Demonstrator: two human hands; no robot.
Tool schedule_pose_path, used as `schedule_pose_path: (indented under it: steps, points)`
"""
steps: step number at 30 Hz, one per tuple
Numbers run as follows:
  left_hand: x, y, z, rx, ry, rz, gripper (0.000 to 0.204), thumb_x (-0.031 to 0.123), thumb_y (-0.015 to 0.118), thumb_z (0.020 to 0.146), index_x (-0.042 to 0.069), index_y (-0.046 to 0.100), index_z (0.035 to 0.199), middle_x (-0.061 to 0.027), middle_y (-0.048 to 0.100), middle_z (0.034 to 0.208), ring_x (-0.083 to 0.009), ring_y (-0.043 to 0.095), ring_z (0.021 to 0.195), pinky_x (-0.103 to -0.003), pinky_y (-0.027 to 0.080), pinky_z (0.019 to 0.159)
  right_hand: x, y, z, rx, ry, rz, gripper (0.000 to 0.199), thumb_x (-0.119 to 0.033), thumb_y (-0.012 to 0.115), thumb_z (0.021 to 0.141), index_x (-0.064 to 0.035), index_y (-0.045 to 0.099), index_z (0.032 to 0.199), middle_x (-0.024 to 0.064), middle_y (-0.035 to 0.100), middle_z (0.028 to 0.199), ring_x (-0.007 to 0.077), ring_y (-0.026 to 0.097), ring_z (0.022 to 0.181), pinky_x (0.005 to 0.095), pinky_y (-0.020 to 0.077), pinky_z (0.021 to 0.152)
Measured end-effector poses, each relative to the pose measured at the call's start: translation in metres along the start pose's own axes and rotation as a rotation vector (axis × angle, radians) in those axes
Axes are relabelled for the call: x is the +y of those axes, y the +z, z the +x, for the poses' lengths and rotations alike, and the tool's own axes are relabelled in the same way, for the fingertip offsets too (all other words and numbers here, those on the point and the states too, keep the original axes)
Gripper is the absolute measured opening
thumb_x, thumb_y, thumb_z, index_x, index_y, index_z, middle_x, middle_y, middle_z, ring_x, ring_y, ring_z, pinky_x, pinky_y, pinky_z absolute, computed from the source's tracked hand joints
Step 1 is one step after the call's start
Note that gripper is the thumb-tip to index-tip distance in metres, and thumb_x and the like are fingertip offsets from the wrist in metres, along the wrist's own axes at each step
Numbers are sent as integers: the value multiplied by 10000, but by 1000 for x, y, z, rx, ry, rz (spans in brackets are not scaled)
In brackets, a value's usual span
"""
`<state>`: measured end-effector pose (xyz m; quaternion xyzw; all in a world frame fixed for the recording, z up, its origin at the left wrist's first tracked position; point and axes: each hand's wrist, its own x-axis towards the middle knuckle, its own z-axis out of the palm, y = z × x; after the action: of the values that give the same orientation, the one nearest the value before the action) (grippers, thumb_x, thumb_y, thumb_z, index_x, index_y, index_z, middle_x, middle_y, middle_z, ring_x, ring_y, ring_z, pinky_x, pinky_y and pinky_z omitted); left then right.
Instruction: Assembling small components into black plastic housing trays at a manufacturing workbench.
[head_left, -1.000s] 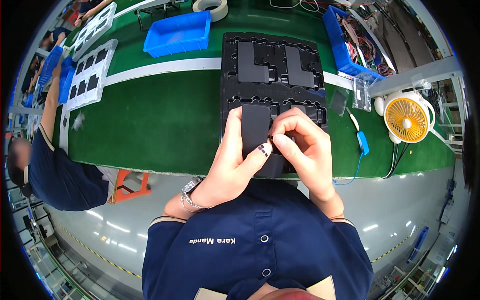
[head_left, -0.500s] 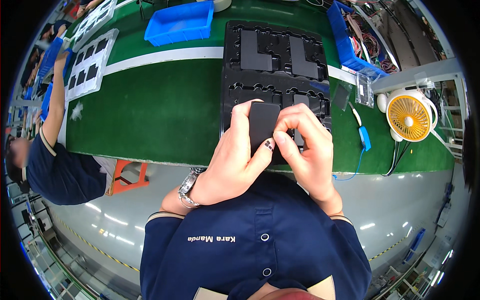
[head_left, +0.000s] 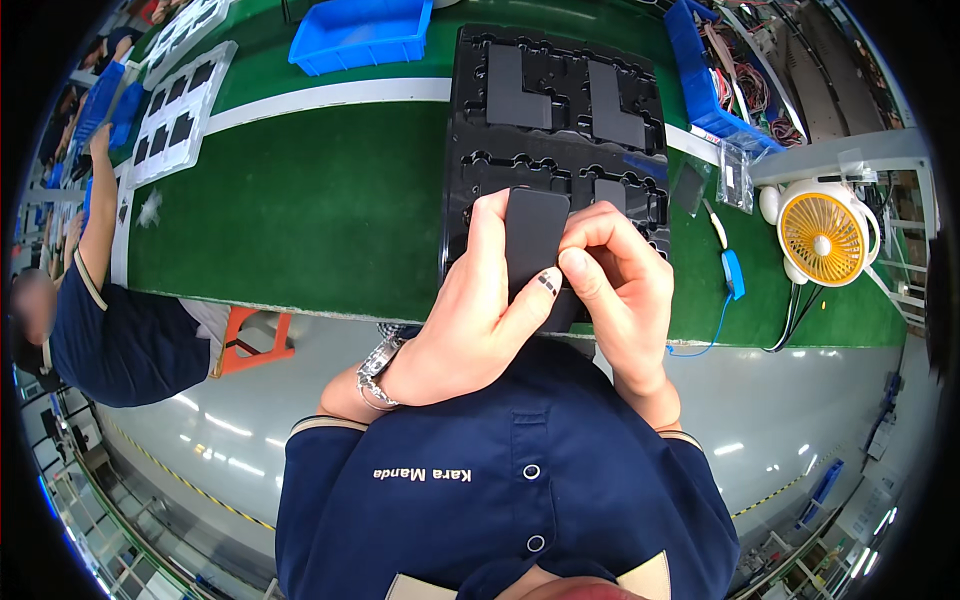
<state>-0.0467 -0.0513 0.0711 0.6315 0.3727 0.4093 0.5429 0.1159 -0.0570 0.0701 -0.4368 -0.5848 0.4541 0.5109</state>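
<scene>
A flat black panel with rounded corners is held up in my left hand, the thumb lying across its face and the fingers behind it. Several small dark patches show on that thumb. At the panel's right edge, my right hand has its thumb and forefinger pinched together; whatever is between them is too small to make out. Just beyond my hands lies a black moulded tray, partly covered by them. L-shaped dark panels sit in its far pockets, and another panel shows in a nearer pocket.
A blue bin stands at the far left of the green table. On the right are a bin of wires, a yellow-white fan and a blue cable device. White trays lie near a co-worker.
My hands and the black panel have shifted slightly to the right in the picture. The right fingers stay pinched at its edge. The view has tilted a little.
</scene>
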Motion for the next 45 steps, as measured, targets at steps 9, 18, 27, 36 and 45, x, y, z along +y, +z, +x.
schedule_pose_path:
  steps: [9,18,27,36,45]
  points:
    - [-4,-4,-1,-329,-448,-1169,437,235,393,1013,42,307,1395,-44,502,845,-86,515,637,-224,447,569,1,-16,17,-9,-171,-240,187,-154,641,893,-20,644,1025,106,557,1034,196,572,933,310,466,827]
    - [-16,-5,5,-554,-716,-1755,372,367,355,1017,58,492,1170,7,410,708,-28,394,425,-194,362,404,3,-20,17,33,-150,-267,120,-94,657,861,8,603,828,104,553,962,212,572,866,310,467,752]
    - [-11,-31,12,186,-38,332,464,-4,568,882,51,450,1328,-24,537,887,-103,493,742,-245,441,701,20,-74,25,138,-196,-1010,94,-74,674,829,-19,684,904,82,611,849,277,561,807,383,465,735]
    - [-26,-36,26,97,141,889,523,122,739,779,92,552,1267,-120,476,1271,-341,385,1257,-444,359,1044,19,-63,22,133,-89,-885,238,-103,727,788,-42,582,967,65,581,829,239,531,811,362,433,763]
    - [-1,-20,23,-122,135,176,414,217,649,888,-9,555,1222,-121,623,1128,-191,608,989,-328,478,882,-17,-37,24,118,-13,-10,241,4,663,860,2,548,1073,23,612,853,40,522,735,186,436,659]
